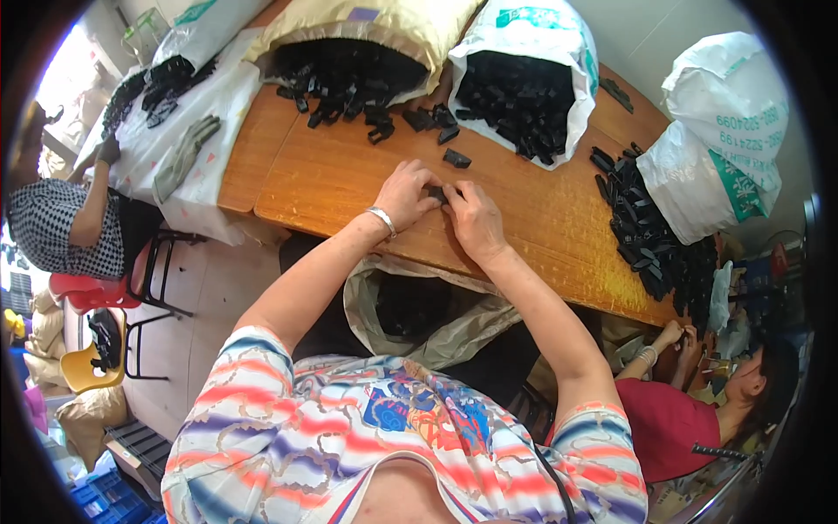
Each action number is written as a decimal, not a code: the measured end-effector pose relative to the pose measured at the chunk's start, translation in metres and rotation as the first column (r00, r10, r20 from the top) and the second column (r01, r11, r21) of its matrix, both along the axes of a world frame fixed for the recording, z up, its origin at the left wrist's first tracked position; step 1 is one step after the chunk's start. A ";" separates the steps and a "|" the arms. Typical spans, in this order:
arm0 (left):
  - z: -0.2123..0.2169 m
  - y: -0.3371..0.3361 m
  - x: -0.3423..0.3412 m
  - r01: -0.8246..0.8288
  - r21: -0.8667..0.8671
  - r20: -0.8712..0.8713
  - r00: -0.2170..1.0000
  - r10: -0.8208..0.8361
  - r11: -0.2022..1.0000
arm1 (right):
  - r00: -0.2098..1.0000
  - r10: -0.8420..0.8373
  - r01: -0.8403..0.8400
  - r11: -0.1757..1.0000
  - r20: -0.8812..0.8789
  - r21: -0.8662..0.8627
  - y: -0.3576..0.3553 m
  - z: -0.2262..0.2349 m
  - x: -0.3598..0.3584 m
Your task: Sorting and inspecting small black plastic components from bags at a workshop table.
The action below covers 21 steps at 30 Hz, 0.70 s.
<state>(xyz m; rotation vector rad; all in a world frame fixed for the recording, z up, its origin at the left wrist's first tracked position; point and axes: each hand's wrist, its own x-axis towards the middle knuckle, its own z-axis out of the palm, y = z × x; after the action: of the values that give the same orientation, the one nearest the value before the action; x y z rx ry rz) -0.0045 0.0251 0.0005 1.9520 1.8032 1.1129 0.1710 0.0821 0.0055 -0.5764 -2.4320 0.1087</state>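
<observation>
Over the wooden table, my left hand and my right hand meet with fingers closed on one small black plastic part. Fingers cover much of it, so its full shape is hidden. A loose black part lies just beyond my hands. Farther off, a tan sack and a white sack lie with their mouths toward me, spilling many similar black parts. Below my hands, at the table's front edge, an open beige sack hangs with black inside.
More black parts are heaped at the right beside another white sack. A person in a red top works at the right edge. At left, a person in a checked top sits by a white-covered table carrying a grey glove.
</observation>
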 end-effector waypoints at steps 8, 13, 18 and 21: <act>0.011 0.030 -0.016 -0.030 0.020 0.102 0.994 0.028 0.999 | 0.998 0.062 -0.055 0.951 0.012 -0.304 -0.106 0.006 0.045; 0.006 0.061 0.004 -0.163 0.133 -0.075 0.982 0.174 0.978 | 0.973 0.122 -0.030 0.909 0.196 -0.416 -0.107 -0.025 0.059; 0.000 0.049 0.002 -0.059 0.067 0.026 0.998 0.057 0.996 | 0.982 -0.064 0.005 0.950 -0.180 -0.312 -0.015 0.025 0.048; 0.001 0.036 0.010 0.027 0.137 -0.046 0.999 -0.020 0.990 | 0.943 -0.303 0.278 0.944 -0.134 -0.177 0.076 0.016 0.055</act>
<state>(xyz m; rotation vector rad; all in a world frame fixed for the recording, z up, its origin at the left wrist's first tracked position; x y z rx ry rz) 0.0059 0.0613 0.0010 2.0857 1.7638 1.2251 0.2256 0.1582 0.0220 -0.9552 -2.1685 0.2135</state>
